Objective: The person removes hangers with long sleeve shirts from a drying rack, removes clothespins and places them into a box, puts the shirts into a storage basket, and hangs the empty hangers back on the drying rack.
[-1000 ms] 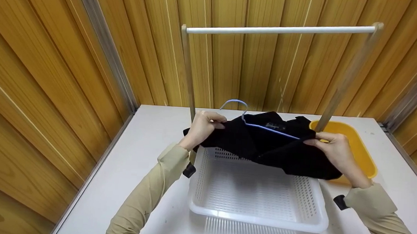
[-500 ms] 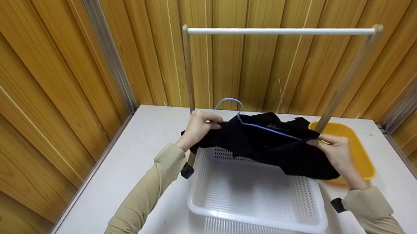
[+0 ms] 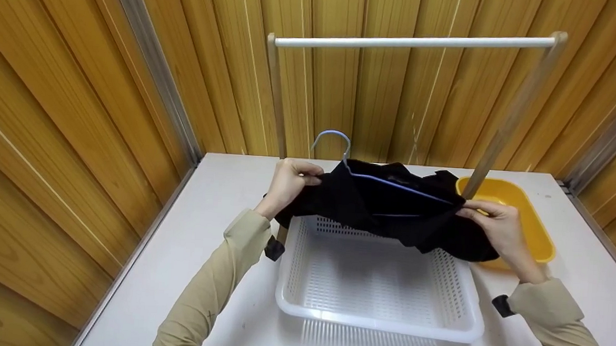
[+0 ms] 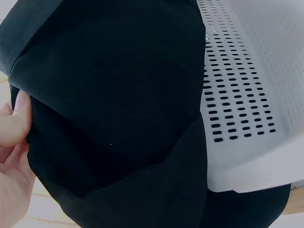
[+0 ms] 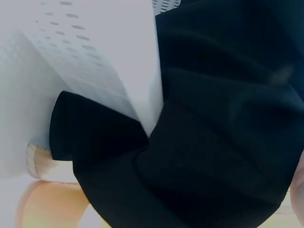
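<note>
A black garment (image 3: 338,198), apparently a shirt, is held stretched over the back of the white basket. Inside its neck opening lies a blue clothes hanger (image 3: 392,183), whose hook (image 3: 333,131) sticks up out of the collar at the left. My left hand (image 3: 288,185) pinches the garment's left shoulder between thumb and fingers; the left wrist view shows this thumb (image 4: 21,111) against the cloth. On the other side, my right hand (image 3: 500,225) pinches the cloth at the right end of the hanger. Folds hide the hanger's ends. In the right wrist view, cloth drapes past the basket corner.
A white perforated basket (image 3: 374,321) stands on the white table (image 3: 232,211) below the garment. Behind it rises a rack with a white rail (image 3: 415,42) on wooden posts. A yellow bin (image 3: 534,227) sits at the right, behind my right hand.
The hanger's hook has shifted left and slightly up, and my left hand has moved a little left with the cloth. The neck opening is wider, showing more of the hanger. Both hands keep their pinch.
</note>
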Available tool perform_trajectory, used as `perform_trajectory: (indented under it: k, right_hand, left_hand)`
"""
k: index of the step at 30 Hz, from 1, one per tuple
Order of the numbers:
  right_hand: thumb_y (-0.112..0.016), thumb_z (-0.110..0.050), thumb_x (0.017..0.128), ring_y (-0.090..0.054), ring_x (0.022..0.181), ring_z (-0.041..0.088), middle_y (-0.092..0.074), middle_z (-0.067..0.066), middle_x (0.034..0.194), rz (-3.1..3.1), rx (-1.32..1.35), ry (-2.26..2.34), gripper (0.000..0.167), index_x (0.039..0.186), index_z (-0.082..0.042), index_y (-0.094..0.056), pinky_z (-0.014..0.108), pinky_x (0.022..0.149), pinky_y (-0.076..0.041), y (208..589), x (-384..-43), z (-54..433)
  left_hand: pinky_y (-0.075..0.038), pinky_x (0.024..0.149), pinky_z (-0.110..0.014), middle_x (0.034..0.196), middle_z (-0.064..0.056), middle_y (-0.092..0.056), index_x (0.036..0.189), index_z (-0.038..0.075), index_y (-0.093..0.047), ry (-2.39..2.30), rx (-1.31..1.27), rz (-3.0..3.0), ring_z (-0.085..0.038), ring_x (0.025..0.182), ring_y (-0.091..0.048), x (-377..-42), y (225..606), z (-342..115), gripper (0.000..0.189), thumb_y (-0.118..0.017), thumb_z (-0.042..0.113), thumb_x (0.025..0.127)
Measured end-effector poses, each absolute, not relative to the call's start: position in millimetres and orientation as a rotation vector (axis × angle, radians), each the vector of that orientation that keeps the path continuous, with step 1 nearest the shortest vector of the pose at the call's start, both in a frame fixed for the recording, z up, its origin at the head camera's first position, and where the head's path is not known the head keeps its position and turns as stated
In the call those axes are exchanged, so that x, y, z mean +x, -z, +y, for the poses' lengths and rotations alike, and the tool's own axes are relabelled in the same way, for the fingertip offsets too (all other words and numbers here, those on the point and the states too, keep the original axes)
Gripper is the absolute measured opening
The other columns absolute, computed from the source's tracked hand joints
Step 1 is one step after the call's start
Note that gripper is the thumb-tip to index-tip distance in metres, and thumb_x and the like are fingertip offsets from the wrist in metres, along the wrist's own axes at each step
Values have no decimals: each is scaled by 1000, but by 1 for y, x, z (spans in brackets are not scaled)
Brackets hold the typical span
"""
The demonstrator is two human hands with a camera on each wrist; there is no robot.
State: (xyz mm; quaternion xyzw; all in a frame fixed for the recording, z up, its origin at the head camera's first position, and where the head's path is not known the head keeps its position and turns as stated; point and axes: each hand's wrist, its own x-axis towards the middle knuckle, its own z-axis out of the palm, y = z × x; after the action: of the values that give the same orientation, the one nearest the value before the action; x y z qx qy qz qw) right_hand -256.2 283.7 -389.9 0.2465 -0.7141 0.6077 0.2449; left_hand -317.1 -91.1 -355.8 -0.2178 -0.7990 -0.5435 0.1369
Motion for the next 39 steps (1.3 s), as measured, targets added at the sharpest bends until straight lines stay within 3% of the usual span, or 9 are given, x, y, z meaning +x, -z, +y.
perform_trajectory:
  k: [4, 11, 18, 25, 31, 35, 39]
  right_hand:
    - [-49, 36, 69, -64, 67, 10, -66, 9, 72, -1916, 700, -1771, 19, 79, 23, -59, 17, 62, -48, 393, -258, 285]
    - [-57, 29, 69, -56, 67, -7, -61, -17, 72, -2161, 512, -1340, 12, 74, 18, -61, 10, 60, -43, 394, -250, 289]
    - [-58, 25, 72, -54, 70, -9, -59, -21, 74, -2173, 425, -1291, 8, 77, 20, -60, 9, 64, -41, 392, -248, 287]
    - [-57, 15, 81, -55, 68, -3, -62, -15, 76, -2105, 359, -1323, 7, 84, 17, -62, 10, 61, -43, 381, -246, 281]
    - [-41, -7, 97, -58, 78, 5, -65, -5, 88, -2093, 379, -1416, 28, 101, 12, -61, 16, 62, -47, 370, -241, 273]
    - [-35, -12, 99, -57, 81, 8, -64, -3, 95, -2084, 403, -1425, 34, 106, 9, -61, 16, 62, -46, 372, -244, 274]
    - [-38, -13, 98, -57, 83, 9, -65, -1, 96, -2052, 428, -1406, 31, 106, 6, -62, 15, 61, -46, 381, -249, 276]
  left_hand:
    - [-48, 71, -25, 79, -11, -67, 80, -6, -70, 1608, -610, -2305, -13, 76, -62, -313, 352, -94, 16, -73, -12, 65]
    - [-49, 68, -25, 77, -12, -66, 81, -7, -69, 1740, -477, -2240, -12, 73, -61, -319, 348, -101, 18, -73, -13, 64]
    - [-49, 69, -25, 78, -14, -66, 82, -8, -69, 1730, -495, -2247, -13, 75, -62, -319, 345, -101, 20, -74, -13, 63]
    - [-49, 69, -25, 78, -14, -66, 81, -8, -69, 1748, -521, -2259, -15, 76, -63, -318, 348, -98, 20, -74, -14, 62]
    - [-49, 70, -25, 79, -12, -67, 81, -7, -70, 1717, -546, -2282, -14, 77, -63, -319, 351, -96, 20, -74, -13, 63]
    - [-49, 70, -25, 80, -10, -67, 82, -5, -71, 1692, -546, -2304, -13, 77, -62, -319, 352, -95, 20, -74, -12, 63]
    - [-48, 70, -24, 79, -10, -67, 82, -4, -71, 1650, -554, -2315, -13, 77, -63, -320, 352, -93, 20, -75, -12, 63]
